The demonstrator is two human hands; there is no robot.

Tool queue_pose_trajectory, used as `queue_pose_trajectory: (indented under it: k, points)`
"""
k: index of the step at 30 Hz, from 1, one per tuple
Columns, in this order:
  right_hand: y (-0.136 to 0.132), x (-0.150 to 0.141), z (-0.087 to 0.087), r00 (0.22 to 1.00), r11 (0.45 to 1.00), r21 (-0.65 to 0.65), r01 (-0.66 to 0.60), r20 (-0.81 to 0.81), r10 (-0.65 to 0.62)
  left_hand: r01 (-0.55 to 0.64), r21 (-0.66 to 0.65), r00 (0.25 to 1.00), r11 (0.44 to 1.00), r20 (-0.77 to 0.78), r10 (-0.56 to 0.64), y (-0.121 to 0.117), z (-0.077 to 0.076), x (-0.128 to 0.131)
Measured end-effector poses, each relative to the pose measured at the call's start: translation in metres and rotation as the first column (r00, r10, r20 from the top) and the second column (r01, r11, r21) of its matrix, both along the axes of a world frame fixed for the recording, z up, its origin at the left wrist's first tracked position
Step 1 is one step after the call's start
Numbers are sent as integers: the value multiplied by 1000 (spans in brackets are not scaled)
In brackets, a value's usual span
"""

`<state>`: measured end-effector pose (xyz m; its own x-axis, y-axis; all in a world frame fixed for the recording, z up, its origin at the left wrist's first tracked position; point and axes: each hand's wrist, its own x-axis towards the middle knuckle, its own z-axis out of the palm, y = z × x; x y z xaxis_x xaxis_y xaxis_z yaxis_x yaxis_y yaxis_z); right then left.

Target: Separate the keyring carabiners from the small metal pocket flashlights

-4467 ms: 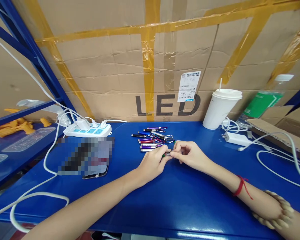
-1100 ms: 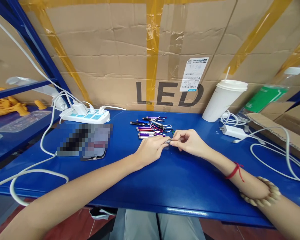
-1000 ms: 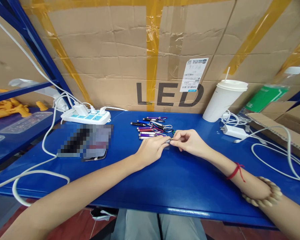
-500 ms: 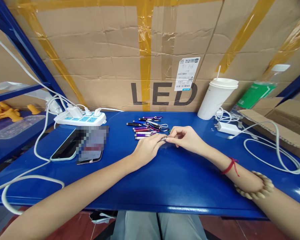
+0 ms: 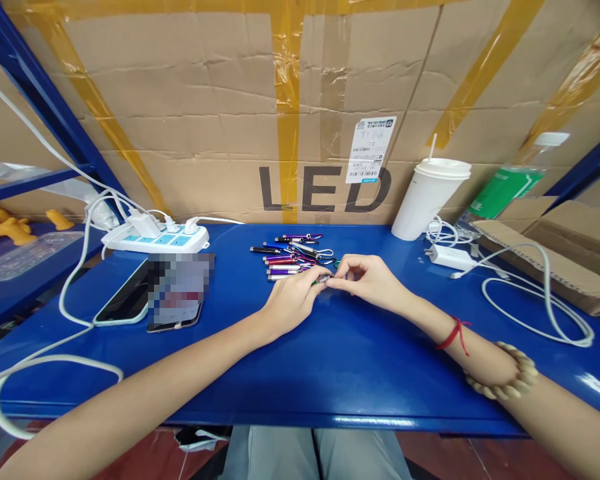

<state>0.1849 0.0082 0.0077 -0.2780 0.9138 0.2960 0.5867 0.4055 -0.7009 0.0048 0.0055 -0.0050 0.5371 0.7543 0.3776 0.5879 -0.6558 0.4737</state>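
My left hand is closed around a small green keychain flashlight, whose silver end shows past the fingertips. At that end, the thumb and forefinger of my right hand are pinched; they touch it, and what lies between them is mostly hidden. Just behind my hands lies a bunch of similar keychain flashlights in black, blue, red, purple and silver, several with small clips and cords. A green clip shows right behind my right fingers.
On the blue table, two phones and a white power strip lie left. A white cup, charger, cables, green-labelled bottle and open cardboard box stand right. A large carton closes off the back.
The view has tilted down and shifted slightly. Both hands keep hold at the same spot; the flashlight's green body, covered a second ago, shows again between the left fingers.
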Motion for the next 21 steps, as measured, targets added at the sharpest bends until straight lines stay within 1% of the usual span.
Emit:
queue_pose_trajectory:
  k: [4, 9, 12, 17, 21]
  points:
    - [1, 1, 0, 999, 999, 41, -3, -35, 4, -10, -37, 999, 999, -31, 9, 0, -1, 0]
    - [0, -1, 2, 981, 992, 81, -93, -162, 105, -20, -56, 1000, 998, -25, 18, 2, -2, -1]
    - [-1, -1, 2, 965, 989, 85, -124, -220, 140, -10, -55, 1000, 998, -10, 10, 2, -3, -1]
    - [0, 0, 2, 925, 979, -17, -204, -331, 187, 26, -46, 1000, 999, -2, -26, 1, -2, -1]
    - [1, -1, 1, 884, 959, -117, -258, -428, 186, 107, -104, 994, 989, 3, -107, 1, -3, -3]
